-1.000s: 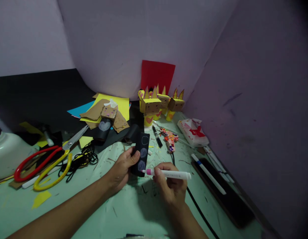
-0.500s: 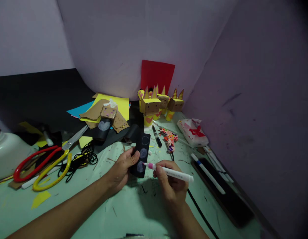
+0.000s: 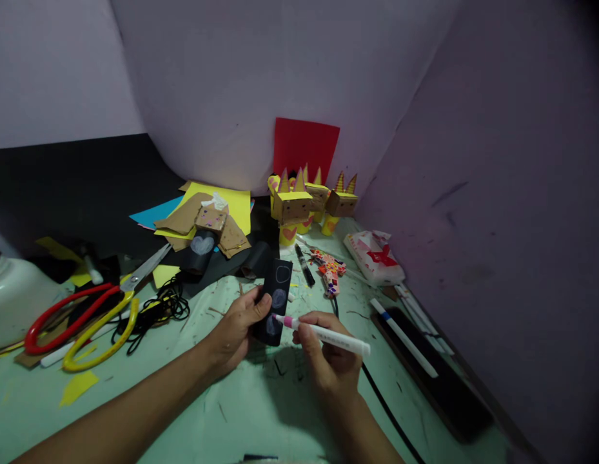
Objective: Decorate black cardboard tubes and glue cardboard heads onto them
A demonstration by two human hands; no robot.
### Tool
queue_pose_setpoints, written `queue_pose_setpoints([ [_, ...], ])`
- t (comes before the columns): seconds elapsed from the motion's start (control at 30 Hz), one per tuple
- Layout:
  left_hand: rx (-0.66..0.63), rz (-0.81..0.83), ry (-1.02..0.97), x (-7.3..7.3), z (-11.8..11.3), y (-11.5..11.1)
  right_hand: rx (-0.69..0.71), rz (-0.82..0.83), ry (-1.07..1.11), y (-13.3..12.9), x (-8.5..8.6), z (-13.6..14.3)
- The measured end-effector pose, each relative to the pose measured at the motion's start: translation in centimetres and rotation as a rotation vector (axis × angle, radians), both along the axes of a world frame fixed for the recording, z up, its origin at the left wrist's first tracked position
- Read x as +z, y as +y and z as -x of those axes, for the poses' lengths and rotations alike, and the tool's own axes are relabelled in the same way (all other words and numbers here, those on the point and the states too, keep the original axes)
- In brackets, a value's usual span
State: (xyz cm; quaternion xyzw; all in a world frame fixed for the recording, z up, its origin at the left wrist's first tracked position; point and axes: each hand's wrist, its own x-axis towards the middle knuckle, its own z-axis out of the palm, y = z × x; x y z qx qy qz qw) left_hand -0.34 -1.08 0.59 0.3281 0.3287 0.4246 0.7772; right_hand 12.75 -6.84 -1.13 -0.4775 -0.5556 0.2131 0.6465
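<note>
My left hand (image 3: 241, 325) grips a black paper piece (image 3: 282, 287) by its left edge, thumb on the front. Three rounded shapes are drawn on it: an outline at the top and two filled with pale colour below. A white marker with a pink collar (image 3: 338, 338) is pinched in my right hand (image 3: 325, 354). Its tip touches or nearly touches the lowest shape. Behind the piece lies a rolled black paper (image 3: 256, 260). A black pen (image 3: 305, 265) and a patterned glue gun (image 3: 331, 270) rest just beyond my right hand.
Large scissors (image 3: 135, 281) and tangled black cord (image 3: 158, 312) lie left. Cardboard box-headed figures (image 3: 295, 209) stand at the back before a red sheet (image 3: 304, 145). At right are a wipes pack (image 3: 375, 258), a blue-banded marker (image 3: 405, 338) and a dark tray (image 3: 454, 399). A cable runs beside my right arm.
My right hand and the marker have shifted slightly left, and the tip sits at the upper left of the lowest shape. My left hand keeps its grip on the black piece.
</note>
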Motion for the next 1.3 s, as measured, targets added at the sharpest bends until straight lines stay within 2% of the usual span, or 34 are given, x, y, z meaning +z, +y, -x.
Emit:
queue_pose_setpoints([
  [0.23,0.025,0.024,0.013,0.28,-0.03,-0.07,-0.012,-0.03,-0.03,0.1,0.08,0.03],
  [0.53,0.003,-0.023,0.022,0.02,0.0,0.06,-0.055,0.014,-0.015,0.1,-0.11,-0.09],
  [0.97,0.013,0.002,-0.008,0.05,-0.02,0.09,-0.104,0.057,0.018,-0.03,-0.03,-0.01],
  [1.3,0.023,0.018,-0.016,0.11,0.06,0.12,-0.15,0.042,0.136,-0.2,-0.09,-0.05],
])
